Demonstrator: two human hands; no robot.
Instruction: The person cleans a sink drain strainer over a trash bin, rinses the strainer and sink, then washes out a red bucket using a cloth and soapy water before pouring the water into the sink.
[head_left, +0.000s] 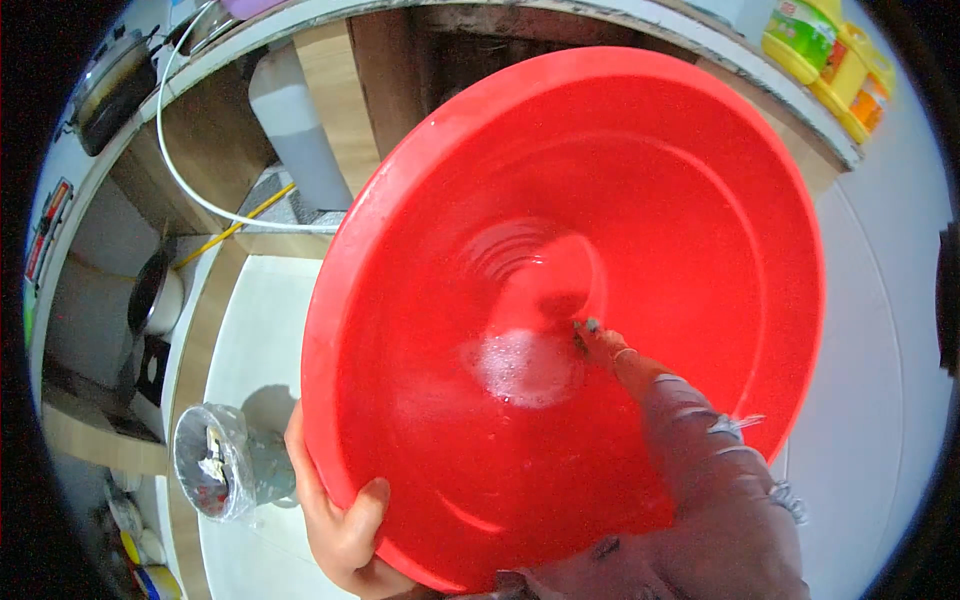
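A large red plastic basin (675, 225) is tilted up in front of me. My left hand (346, 517) grips its lower left rim, thumb inside and fingers round the outside. Foamy water (525, 367) lies in the basin, with ripples above the foam. Inside, my right hand (604, 345) reaches toward the middle, close to the foam. Its fingers are closed on a small greyish item (592, 325), too blurred to name exactly. A thin band circles the right wrist, and the sleeve (705, 442) has frayed tears.
A lined waste bin (259, 465) stands left of the basin on the pale floor (255, 330). Behind are open cabinet shelves with a white plastic container (296, 127) and a pan (154, 292). A white hose (169, 157) loops down. Yellow bottles (832, 67) stand on the counter.
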